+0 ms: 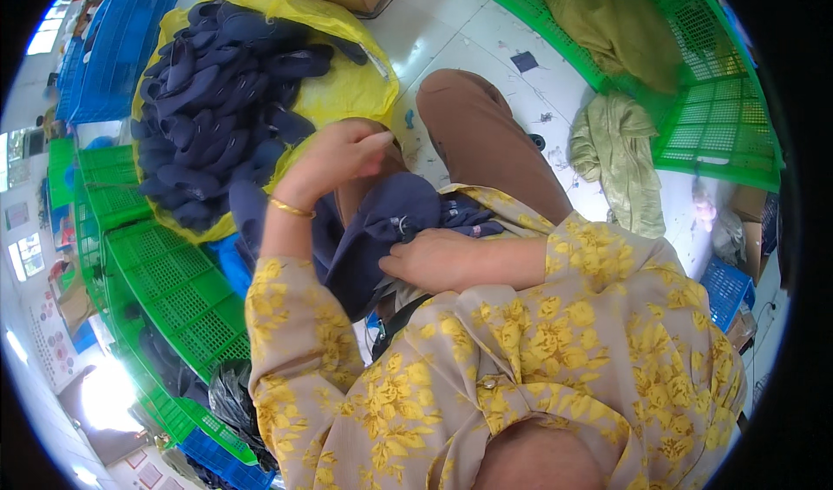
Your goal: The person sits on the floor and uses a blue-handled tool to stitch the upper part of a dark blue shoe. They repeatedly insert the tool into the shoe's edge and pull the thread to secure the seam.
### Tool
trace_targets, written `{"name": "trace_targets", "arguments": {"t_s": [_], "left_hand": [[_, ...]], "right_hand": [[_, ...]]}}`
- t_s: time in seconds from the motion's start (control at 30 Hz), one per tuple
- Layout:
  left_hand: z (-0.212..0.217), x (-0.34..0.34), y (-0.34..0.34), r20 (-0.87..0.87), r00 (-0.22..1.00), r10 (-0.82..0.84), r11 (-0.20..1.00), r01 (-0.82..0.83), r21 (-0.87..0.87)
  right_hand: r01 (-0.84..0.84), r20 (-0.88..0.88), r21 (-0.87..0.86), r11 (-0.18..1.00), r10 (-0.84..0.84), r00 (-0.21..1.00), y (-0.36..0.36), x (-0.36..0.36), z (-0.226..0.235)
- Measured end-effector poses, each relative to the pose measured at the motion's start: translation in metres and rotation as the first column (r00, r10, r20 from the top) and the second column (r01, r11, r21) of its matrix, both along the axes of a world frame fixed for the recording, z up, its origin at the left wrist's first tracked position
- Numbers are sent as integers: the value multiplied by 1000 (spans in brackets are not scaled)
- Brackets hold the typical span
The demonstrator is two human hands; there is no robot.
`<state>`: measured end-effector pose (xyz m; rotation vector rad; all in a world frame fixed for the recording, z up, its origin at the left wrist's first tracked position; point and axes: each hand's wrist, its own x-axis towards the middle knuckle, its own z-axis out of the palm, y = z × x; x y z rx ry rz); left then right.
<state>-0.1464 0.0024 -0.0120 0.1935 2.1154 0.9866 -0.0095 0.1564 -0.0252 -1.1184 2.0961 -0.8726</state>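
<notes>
Across my lap lies a navy cloth piece (pixel 386 217) with a small pale mark on it. My right hand (pixel 425 258) rests on its near edge, fingers curled over the fabric and gripping it. More folded navy cloth (pixel 473 217) sits just beyond that wrist. My left hand (pixel 347 156), a gold bangle on its wrist, is raised above the cloth near my knee. Its fingers are pinched together, and whatever they hold is too small to make out. At the far left, a yellow sack (pixel 369 78) stands open, heaped with navy shoe-shaped cloth pieces (pixel 213 99).
Green plastic crates (pixel 178 295) line my left side, with a blue crate (pixel 126 43) farther back. At the right stands a large green basket (pixel 707 134) holding olive cloth (pixel 607 21). A pale green sack (pixel 616 156) lies on the tiled floor (pixel 486 34) among scraps.
</notes>
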Motion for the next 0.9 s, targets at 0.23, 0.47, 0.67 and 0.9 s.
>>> {"name": "trace_targets", "arguments": {"t_s": [0.23, 0.47, 0.67, 0.9], "left_hand": [[11, 31, -34, 149, 986, -74, 960, 111, -257], [-19, 73, -54, 105, 964, 245, 968, -248, 22], [-16, 88, -64, 277, 821, 499, 749, -570, 339], [25, 81, -71, 420, 721, 551, 262, -628, 733]], "right_hand": [[-23, -22, -6, 1000, 23, 999, -1, -3, 0], [-20, 1, 22, 1000, 20, 1000, -2, -3, -3], [1, -55, -32, 999, -2, 998, -3, -5, 1], [34, -364, -94, 995, -66, 929, -13, -29, 27]]}}
